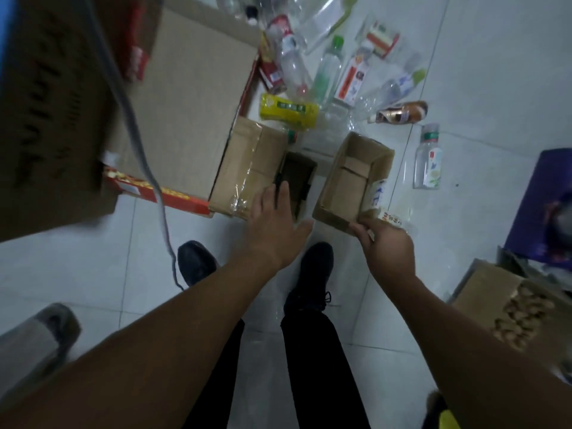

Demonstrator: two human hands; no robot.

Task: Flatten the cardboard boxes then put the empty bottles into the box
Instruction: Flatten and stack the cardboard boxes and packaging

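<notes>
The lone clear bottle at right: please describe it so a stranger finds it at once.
Find the small open cardboard box that the right hand grips. Right of it on the white tiles is a clear bottle with a green-banded top, alone, away from the heap.

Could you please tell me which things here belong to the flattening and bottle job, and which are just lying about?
Belong to the job:
small open box, gripped by the right hand
taped box, by the open left hand
empty bottles on the floor
flat cardboard

Just lying about:
grey cable
purple box
</notes>
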